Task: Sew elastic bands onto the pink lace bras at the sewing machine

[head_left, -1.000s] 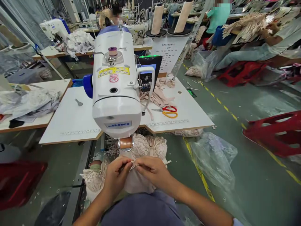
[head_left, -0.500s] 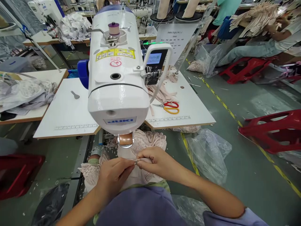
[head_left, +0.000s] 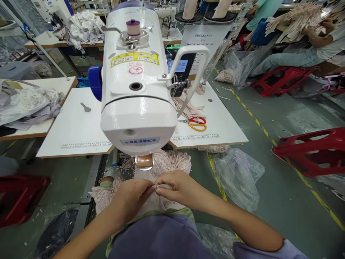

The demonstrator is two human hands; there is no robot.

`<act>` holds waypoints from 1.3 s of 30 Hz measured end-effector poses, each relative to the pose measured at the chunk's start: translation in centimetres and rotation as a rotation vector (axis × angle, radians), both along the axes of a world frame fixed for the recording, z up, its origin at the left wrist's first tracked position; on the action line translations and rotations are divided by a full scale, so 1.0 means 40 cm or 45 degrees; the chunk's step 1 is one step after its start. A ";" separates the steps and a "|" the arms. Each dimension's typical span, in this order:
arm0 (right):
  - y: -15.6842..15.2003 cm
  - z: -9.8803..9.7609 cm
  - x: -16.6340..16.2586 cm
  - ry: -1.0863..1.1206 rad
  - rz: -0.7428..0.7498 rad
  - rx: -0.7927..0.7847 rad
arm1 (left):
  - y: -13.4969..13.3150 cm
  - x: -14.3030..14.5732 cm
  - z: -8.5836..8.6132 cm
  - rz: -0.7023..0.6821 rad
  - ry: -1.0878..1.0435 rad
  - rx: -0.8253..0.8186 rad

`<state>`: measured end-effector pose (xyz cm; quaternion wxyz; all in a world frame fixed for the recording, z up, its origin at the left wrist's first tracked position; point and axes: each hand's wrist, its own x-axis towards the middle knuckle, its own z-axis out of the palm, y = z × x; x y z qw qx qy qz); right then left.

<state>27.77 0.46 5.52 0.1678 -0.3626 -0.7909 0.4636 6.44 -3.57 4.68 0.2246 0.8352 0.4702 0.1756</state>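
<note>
My left hand and my right hand meet in front of me, below the head of a white sewing machine. Both pinch a small pale pink strip of fabric between their fingertips. Under the hands lies a heap of pink lace garment pieces on my lap. Red and yellow scissors rest on the white table to the right of the machine, beside loose pink straps.
A clear plastic bag lies on the green floor at my right. Red plastic stools stand at right and at left. A neighbouring table holds grey-white fabric. Other people sit at the back right.
The view has tilted slightly, so the machine looks closer. My hands stay together on the strip, the fingertips drawn a little tighter.
</note>
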 end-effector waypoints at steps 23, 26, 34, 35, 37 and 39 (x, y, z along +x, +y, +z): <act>0.131 0.024 -0.066 -0.241 -0.126 0.572 | 0.070 -0.069 -0.021 -0.046 0.511 0.755; 0.085 -0.025 -0.060 -0.158 -0.314 0.822 | 0.064 -0.058 -0.008 -0.006 0.556 0.644; 0.020 -0.116 -0.091 0.119 -0.546 0.750 | 0.110 -0.112 0.001 -0.336 0.677 0.657; 0.013 -0.127 -0.093 0.187 -0.576 0.616 | 0.110 -0.108 0.002 -0.313 0.672 0.652; -0.002 -0.147 -0.095 0.288 -0.667 0.362 | 0.103 -0.089 0.004 -0.248 0.666 0.641; -0.007 -0.155 -0.094 0.282 -0.726 0.273 | 0.088 -0.062 0.007 -0.176 0.662 0.636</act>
